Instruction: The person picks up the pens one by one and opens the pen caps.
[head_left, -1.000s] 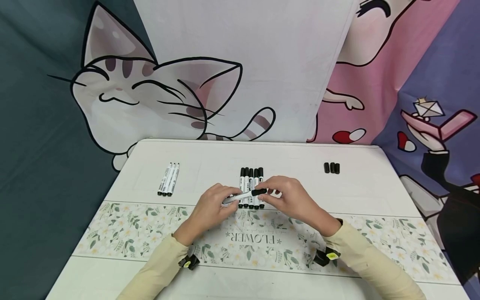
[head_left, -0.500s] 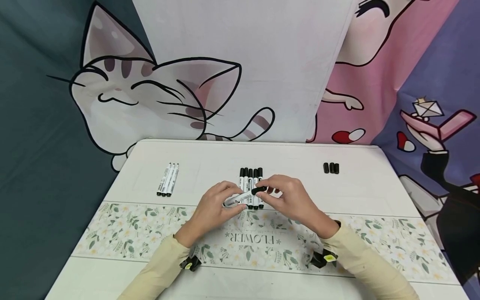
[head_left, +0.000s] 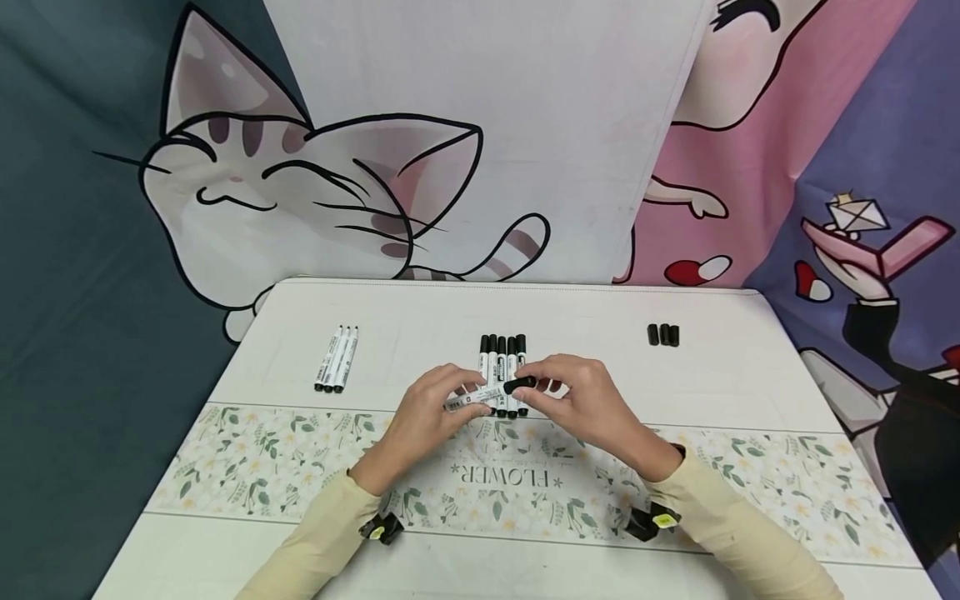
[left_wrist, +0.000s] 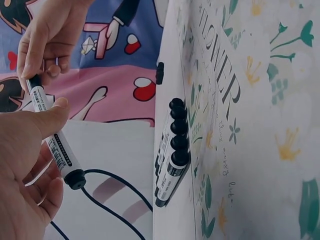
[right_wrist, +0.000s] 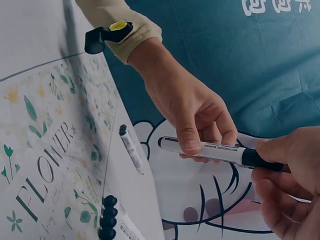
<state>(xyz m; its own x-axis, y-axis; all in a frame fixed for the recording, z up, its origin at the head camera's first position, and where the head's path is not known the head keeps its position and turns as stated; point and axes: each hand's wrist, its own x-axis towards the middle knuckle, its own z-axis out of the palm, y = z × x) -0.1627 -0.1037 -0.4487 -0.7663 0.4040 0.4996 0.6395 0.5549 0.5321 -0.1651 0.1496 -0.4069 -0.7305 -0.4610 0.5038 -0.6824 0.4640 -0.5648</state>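
Two hands on one marker (head_left: 487, 393): my left hand (head_left: 430, 414) pinches the white barrel between thumb and curled fingers, my right hand (head_left: 581, 398) pinches the black cap (head_left: 519, 384) at the other end. Cap looks seated on the barrel; no gap shows in any view. I hold the marker roughly level, above the table (head_left: 420, 325), just over the near ends of a row of five capped markers (head_left: 502, 367). In the left wrist view the barrel (left_wrist: 54, 140) runs under my thumb, printed label facing out, black butt end sticking out below my fingers, and the right hand (left_wrist: 47, 37) grips the far end. In the right wrist view my right hand's fingers (right_wrist: 280, 150) close round the cap (right_wrist: 260, 160), and the left hand (right_wrist: 192, 112) holds the barrel from above.

The row of five lies side by side, touching, caps pointing away from me, mid-table. To my left, well apart, three uncapped markers (head_left: 337, 359) lie together, tips pointing away. To my right, well apart, three loose black caps (head_left: 663, 336) sit side by side. A flowered strip with the word FLOWER (head_left: 502, 477) crosses the table under my wrists. Both sleeves (head_left: 322, 533) are beige, a small black clip with a yellow tag at each wrist. A cartoon cat cloth (head_left: 300, 192) hangs behind the table.
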